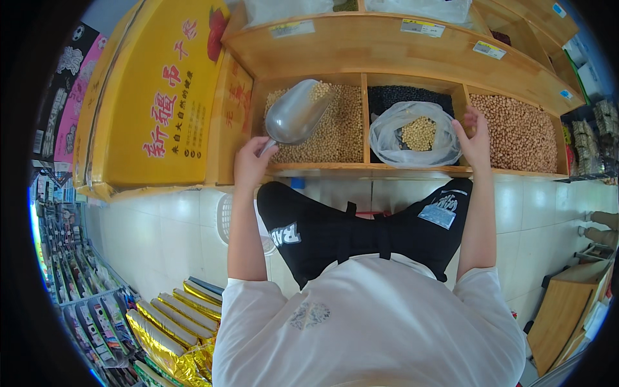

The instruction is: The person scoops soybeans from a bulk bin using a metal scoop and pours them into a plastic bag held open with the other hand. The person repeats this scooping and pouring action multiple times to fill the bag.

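Observation:
My left hand (254, 159) grips the handle of a metal scoop (296, 116), which lies over a wooden compartment of soybeans (338, 130) with a few beans near its tip. My right hand (474, 138) is at the right rim of a clear plastic bag (387, 150), thumb against it and fingers spread; whether it pinches the film I cannot tell. The bag stands open on black beans (408, 96) in the middle compartment, with a small heap of soybeans (418, 134) inside. Light brown peanuts or beans (517, 135) fill the right compartment.
A large yellow carton (159, 96) stands left of the bins. Behind them rises a wooden tier (338, 53) with price tags. A white plastic basket (227, 222) is on the floor at left, near gold foil packs (169, 329). Someone's legs (602, 227) show at far right.

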{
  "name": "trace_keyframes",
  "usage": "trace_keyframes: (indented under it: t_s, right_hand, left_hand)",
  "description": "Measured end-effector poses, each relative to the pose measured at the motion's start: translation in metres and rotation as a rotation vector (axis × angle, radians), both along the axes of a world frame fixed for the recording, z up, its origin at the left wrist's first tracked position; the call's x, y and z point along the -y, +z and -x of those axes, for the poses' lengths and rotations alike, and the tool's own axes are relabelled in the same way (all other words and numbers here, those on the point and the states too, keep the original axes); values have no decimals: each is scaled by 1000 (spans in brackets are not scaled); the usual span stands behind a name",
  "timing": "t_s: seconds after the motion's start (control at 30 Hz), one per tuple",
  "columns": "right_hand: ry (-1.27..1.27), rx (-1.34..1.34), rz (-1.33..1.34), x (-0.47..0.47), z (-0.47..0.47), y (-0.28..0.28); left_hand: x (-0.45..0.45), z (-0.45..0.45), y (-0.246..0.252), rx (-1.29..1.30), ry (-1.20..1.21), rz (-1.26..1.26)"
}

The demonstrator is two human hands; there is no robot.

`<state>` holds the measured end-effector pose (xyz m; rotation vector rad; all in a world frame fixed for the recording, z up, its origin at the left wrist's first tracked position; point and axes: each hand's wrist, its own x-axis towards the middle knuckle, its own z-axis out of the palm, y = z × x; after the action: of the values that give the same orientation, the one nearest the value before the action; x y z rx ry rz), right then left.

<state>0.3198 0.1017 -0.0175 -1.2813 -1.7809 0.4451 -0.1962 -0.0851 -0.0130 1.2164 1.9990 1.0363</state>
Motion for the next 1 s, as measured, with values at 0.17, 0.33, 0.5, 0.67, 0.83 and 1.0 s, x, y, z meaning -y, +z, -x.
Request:
trace_keyframes:
  t_s: [0.17, 0.33, 0.5, 0.67, 0.83, 1.0]
  right_hand:
    - [170, -223, 262, 4, -7, -36]
    - [187, -48, 326, 14, -5, -32]
    - [237, -84, 310, 13, -3, -32]
    - [218, -223, 343, 14, -6, -37]
    - [184, -235, 313, 15, -7, -38]
    - [166, -227, 318, 15, -5, -38]
  left_hand:
    - [7, -13, -3, 127, 46, -30]
    - [2, -45, 34, 160, -119, -74]
    - [-14, -109, 101, -294, -304, 88]
    - [-36, -170, 138, -751, -435, 161]
    - [-31, -168, 161, -838, -410, 197]
    - [-9, -107, 172, -784, -234, 228]
